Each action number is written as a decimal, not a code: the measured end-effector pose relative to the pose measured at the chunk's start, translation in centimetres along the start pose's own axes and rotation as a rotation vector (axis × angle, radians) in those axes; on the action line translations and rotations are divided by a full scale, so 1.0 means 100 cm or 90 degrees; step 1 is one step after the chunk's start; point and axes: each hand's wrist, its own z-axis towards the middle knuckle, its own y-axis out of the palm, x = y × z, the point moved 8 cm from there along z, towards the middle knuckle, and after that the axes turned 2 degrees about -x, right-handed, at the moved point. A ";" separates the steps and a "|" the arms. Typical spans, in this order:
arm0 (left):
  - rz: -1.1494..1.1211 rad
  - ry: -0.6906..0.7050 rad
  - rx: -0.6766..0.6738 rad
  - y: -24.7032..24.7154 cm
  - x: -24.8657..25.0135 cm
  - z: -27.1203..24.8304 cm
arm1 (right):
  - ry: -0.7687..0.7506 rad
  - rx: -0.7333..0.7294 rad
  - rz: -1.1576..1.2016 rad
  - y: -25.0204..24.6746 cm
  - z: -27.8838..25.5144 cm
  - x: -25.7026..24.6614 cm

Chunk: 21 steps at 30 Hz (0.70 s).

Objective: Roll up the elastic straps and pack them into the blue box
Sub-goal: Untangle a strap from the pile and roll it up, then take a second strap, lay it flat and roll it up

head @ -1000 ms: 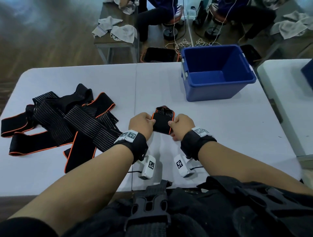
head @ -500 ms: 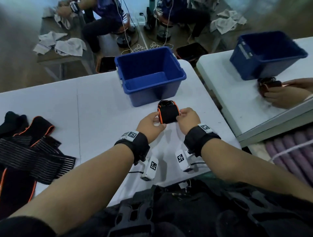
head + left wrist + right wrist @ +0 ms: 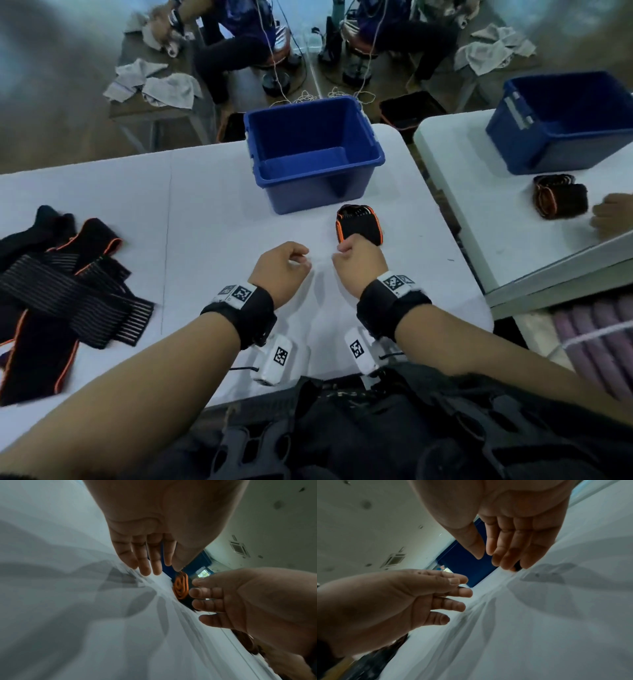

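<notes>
Table: wide white folding table (image 3: 191,212), both forearms reaching over it from the near edge.
Box: deep blue plastic box (image 3: 318,186) standing at the far middle, nothing visible inside.
Loose pile: unrolled black elastic straps with orange edging (image 3: 68,294), heaped far left, well apart from both hands.
Right hand: right hand (image 3: 359,263), fingers relaxed and straight in the wrist view, gripping nothing.
Left hand: left hand (image 3: 281,267), loose and holding nothing, just beside the right.
Rolled strap: tight black-and-orange rolled strap (image 3: 359,224) on the table, at the right fingertips, between that hand and the box; whether they touch it, cannot tell.
</notes>
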 end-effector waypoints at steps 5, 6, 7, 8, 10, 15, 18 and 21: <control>-0.030 -0.097 0.130 -0.068 -0.065 -0.047 | -0.128 -0.160 -0.076 0.086 -0.007 -0.063; -0.031 -0.117 0.162 -0.083 -0.080 -0.059 | -0.148 -0.187 -0.093 0.103 -0.012 -0.074; -0.023 -0.135 0.192 -0.098 -0.095 -0.072 | -0.168 -0.211 -0.107 0.119 -0.016 -0.086; -0.013 -0.151 0.219 -0.113 -0.109 -0.086 | -0.188 -0.235 -0.120 0.135 -0.021 -0.096; -0.002 -0.179 0.272 -0.141 -0.139 -0.117 | -0.230 -0.281 -0.147 0.167 -0.033 -0.116; 0.021 -0.262 0.390 -0.200 -0.209 -0.197 | -0.304 -0.350 -0.204 0.226 -0.070 -0.154; 0.068 -0.317 0.406 -0.224 -0.246 -0.223 | -0.339 -0.363 -0.225 0.247 -0.081 -0.171; 0.093 -0.352 0.400 -0.238 -0.275 -0.233 | -0.378 -0.363 -0.285 0.263 -0.086 -0.185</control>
